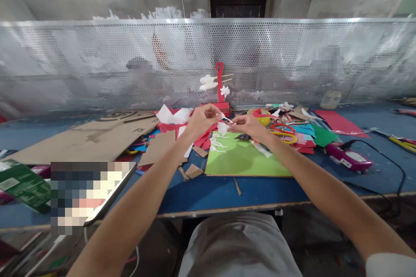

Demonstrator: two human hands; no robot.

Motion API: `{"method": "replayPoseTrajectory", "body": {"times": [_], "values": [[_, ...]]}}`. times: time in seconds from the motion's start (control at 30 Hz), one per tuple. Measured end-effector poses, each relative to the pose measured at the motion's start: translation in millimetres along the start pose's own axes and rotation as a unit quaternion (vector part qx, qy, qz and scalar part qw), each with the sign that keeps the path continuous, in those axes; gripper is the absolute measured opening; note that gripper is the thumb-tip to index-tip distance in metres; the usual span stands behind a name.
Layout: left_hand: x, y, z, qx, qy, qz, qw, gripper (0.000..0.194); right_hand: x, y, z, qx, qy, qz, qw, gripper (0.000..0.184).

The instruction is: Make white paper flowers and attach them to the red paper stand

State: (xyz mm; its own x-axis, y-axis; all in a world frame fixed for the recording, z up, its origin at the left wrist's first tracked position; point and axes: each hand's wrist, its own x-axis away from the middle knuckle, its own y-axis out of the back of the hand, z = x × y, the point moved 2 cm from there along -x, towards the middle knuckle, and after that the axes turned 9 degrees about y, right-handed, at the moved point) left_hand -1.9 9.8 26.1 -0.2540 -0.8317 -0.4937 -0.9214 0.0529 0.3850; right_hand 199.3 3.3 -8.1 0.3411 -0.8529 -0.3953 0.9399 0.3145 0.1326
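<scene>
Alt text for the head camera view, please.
A person's left hand and right hand pinch a small white twist by a lime-green sheet bearing similar twists. Cardboard and coloured paper lie around on a blue table.

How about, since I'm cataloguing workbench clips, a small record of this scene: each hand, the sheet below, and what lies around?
Left hand: fingers pinch a small white piece
Right hand: fingers at that piece's thin end; grip unclear
Green sheet: flat on the blue table, white strips near its left edge
Left side: brown cardboard, green box
Right side: purple tool with a black cord
Behind hands: red stand, metal screen
</scene>
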Motion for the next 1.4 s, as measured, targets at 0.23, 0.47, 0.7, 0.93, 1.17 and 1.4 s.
{"method": "replayPoseTrajectory", "body": {"times": [0.23,0.47,0.7,0.93,1.17,1.4], "values": [[4,-8.7,-5,-0.100,-0.059,0.026,0.993,0.012,-3,-3,-8,0.027,0.012,0.033,0.999,0.032],[11,-7.5,-17,-0.204,-0.162,-0.046,0.965,0.012,-3,-6,-11,-0.018,0.003,0.033,0.999,0.032],[9,-8.9,-7,-0.288,-0.240,0.060,0.925,0.030,-3,-4,-7,-0.045,0.001,0.017,0.999,0.034],[9,-3.8,-5,-0.304,-0.273,0.057,0.911,0.031,-1,-2,-2,-0.076,0.018,0.017,0.997,0.028],[9,-2.4,-5,-0.304,-0.295,0.065,0.904,0.032,1,-2,4,-0.058,0.021,0.020,0.998,0.025],[10,-1.6,-6,-0.317,-0.291,0.072,0.900,0.040,3,-4,7,-0.058,0.010,0.003,0.998,0.026]]}}
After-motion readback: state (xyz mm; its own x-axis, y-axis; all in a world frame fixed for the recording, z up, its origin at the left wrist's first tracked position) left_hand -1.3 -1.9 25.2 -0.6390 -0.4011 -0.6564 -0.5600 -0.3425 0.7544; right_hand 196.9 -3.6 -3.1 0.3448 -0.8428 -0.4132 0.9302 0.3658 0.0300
